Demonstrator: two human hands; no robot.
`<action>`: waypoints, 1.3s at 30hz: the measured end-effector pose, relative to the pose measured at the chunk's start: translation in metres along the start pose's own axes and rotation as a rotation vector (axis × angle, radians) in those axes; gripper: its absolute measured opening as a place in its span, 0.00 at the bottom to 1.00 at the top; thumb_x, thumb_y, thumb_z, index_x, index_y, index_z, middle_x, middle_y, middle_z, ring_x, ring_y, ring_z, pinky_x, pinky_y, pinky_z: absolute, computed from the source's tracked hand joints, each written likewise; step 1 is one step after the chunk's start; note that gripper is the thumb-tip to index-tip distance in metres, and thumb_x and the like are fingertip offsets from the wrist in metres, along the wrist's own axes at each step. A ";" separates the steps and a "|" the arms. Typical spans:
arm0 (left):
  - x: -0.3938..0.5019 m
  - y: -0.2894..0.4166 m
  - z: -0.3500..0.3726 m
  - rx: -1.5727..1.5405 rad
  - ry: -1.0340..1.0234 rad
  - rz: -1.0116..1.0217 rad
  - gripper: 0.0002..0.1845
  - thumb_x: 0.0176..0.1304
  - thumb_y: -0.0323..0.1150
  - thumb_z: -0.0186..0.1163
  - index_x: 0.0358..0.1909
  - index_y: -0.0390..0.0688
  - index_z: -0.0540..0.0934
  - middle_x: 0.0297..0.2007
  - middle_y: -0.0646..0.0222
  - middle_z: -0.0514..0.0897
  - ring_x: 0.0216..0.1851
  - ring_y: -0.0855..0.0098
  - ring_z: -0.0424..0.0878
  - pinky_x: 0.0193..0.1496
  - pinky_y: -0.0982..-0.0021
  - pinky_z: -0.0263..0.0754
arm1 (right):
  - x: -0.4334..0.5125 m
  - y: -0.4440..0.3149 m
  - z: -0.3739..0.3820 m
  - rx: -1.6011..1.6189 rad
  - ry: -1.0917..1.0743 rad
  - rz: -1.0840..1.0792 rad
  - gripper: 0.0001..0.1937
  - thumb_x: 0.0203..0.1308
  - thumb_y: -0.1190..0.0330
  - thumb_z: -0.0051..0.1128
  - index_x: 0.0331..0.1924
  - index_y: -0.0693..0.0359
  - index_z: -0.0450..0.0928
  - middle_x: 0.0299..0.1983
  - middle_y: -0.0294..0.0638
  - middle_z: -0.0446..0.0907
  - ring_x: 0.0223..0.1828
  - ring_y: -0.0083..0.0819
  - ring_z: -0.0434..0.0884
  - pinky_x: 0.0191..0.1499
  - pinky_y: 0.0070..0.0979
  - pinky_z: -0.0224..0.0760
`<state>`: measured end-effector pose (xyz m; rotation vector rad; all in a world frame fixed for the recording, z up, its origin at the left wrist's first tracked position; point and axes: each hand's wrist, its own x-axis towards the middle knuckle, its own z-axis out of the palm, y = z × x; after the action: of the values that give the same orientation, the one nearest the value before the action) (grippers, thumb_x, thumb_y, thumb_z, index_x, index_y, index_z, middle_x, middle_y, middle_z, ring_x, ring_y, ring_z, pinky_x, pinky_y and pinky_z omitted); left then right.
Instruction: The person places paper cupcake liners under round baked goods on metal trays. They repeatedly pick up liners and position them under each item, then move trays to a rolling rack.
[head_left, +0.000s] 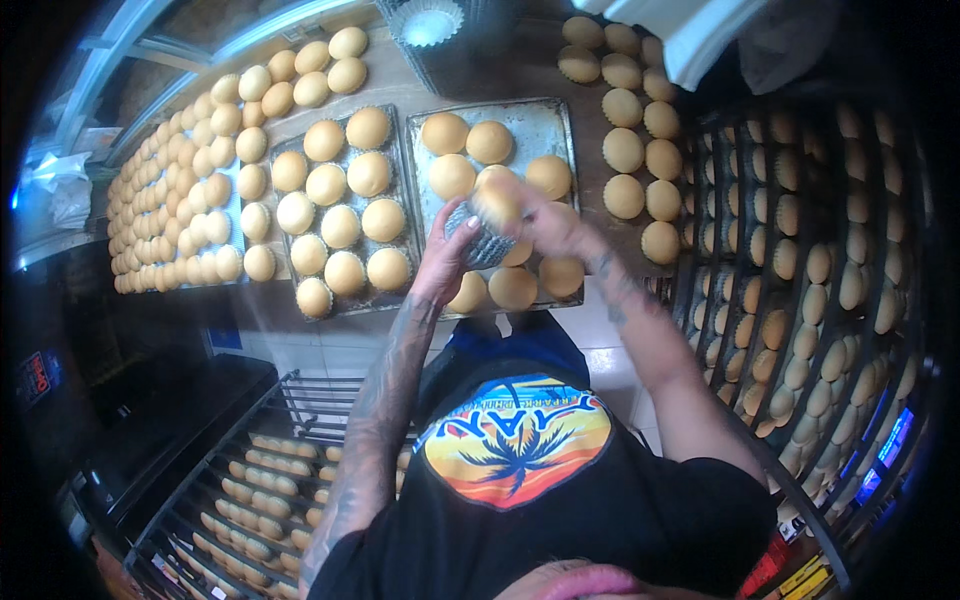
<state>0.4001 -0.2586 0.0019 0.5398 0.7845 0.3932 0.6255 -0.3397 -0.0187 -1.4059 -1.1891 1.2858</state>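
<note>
Over the right-hand metal baking tray (525, 116), my left hand (448, 251) grips a stack of fluted metal molds (480, 238). My right hand (551, 221), blurred, has its fingers on a round golden bun (497, 196) at the top of the stack. More buns, such as one at the tray's upper left (444, 133), lie on this tray around my hands. A second metal baking tray (396, 124) just to the left bears rows of buns in fluted molds.
Rows of buns (180, 187) cover the table's left part, and two columns (624, 150) stand at right. A tall stack of fluted molds (429, 26) rises at the back. Loaded racks stand at right (757, 262) and lower left (285, 480).
</note>
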 end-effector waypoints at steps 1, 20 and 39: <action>-0.001 -0.003 0.008 0.007 -0.034 -0.009 0.39 0.72 0.39 0.70 0.79 0.48 0.62 0.61 0.59 0.79 0.58 0.66 0.83 0.59 0.60 0.84 | -0.023 -0.006 0.024 -0.122 0.012 -0.077 0.47 0.68 0.43 0.68 0.81 0.59 0.59 0.76 0.55 0.68 0.77 0.48 0.68 0.78 0.43 0.60; -0.037 0.000 0.037 -0.018 -0.110 0.045 0.39 0.72 0.44 0.67 0.79 0.51 0.62 0.67 0.61 0.75 0.67 0.60 0.77 0.67 0.52 0.79 | -0.028 -0.005 -0.036 1.067 0.340 0.184 0.36 0.76 0.38 0.50 0.74 0.55 0.67 0.63 0.45 0.81 0.60 0.46 0.85 0.60 0.47 0.80; -0.023 0.129 -0.020 0.063 -0.267 0.216 0.51 0.75 0.62 0.60 0.86 0.53 0.44 0.82 0.58 0.53 0.80 0.57 0.59 0.71 0.42 0.71 | 0.063 -0.128 0.095 -0.012 0.344 -0.107 0.47 0.48 0.56 0.87 0.72 0.60 0.72 0.76 0.52 0.63 0.78 0.46 0.66 0.77 0.43 0.63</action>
<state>0.3531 -0.1613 0.0791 0.7233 0.4836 0.4848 0.5199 -0.2562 0.0874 -1.4803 -1.0223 0.9187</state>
